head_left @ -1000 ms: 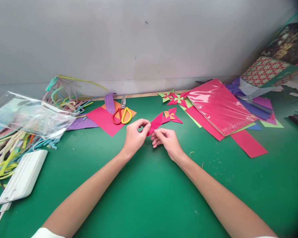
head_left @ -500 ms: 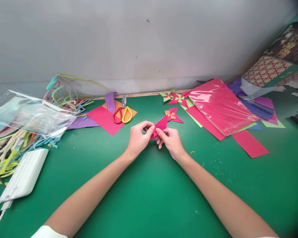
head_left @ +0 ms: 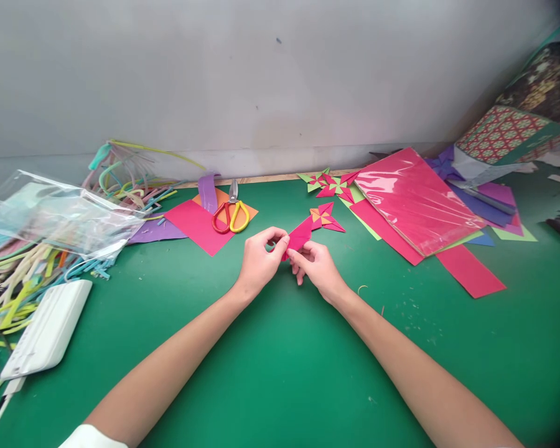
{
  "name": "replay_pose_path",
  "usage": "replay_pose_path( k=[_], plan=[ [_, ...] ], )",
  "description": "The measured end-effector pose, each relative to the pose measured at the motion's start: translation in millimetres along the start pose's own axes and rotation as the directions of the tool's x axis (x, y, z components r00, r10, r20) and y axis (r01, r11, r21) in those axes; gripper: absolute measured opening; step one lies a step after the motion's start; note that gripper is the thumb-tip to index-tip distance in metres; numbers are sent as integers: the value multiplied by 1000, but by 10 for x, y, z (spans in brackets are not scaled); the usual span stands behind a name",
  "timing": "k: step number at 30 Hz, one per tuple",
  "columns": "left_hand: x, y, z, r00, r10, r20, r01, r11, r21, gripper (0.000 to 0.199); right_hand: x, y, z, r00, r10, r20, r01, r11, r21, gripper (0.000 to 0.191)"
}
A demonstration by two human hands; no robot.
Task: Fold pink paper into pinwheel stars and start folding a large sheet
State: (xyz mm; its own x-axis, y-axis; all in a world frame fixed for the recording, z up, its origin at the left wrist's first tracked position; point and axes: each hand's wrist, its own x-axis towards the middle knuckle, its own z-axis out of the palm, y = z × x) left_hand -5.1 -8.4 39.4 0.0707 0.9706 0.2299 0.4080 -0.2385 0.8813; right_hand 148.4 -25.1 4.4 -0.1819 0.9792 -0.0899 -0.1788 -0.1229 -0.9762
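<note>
First speaker: What is your left hand (head_left: 260, 256) holding?

Second speaker: Your left hand's grip is closed on the folded paper (head_left: 300, 235), pinkish red and pointed at its upper end. Thumb and finger pinch its left edge.

First speaker: And your right hand (head_left: 318, 269)?

Second speaker: Its grip also pinches the folded paper, with the thumb at the lower edge. Its other fingers curl beneath, partly hidden. Both your hands are over the green counter (head_left: 280, 373), near its middle.

First speaker: What lies just beyond your hands?

Second speaker: A red and orange star (head_left: 326, 219), just beyond the folded paper. Farther back are red and green stars (head_left: 335, 185).

First speaker: And to your left?

Second speaker: Scissors (head_left: 231, 214) with one red and one yellow handle, blades pointing away from you, on an orange sheet (head_left: 248, 213) and a red sheet (head_left: 200, 229). Farther left, a clear bag (head_left: 70, 211) lies over colored strips (head_left: 23, 274), near a white device (head_left: 49, 330).

First speaker: To your right?

Second speaker: A shiny wrapped red pack (head_left: 415, 205), lying over loose colored sheets.
</note>
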Motion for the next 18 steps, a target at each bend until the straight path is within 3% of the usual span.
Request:
replay_pose_path(
  k=[9,18],
  plan=[
    [-11,19,-7,1000,-3,5,3,1000,24,16,3,-3,12,998,40,45,-38,998,-43,50],
    [30,-19,-35,999,16,-34,-15,999,36,15,-3,13,12,999,3,46,0,997,-73,39]
  ],
)
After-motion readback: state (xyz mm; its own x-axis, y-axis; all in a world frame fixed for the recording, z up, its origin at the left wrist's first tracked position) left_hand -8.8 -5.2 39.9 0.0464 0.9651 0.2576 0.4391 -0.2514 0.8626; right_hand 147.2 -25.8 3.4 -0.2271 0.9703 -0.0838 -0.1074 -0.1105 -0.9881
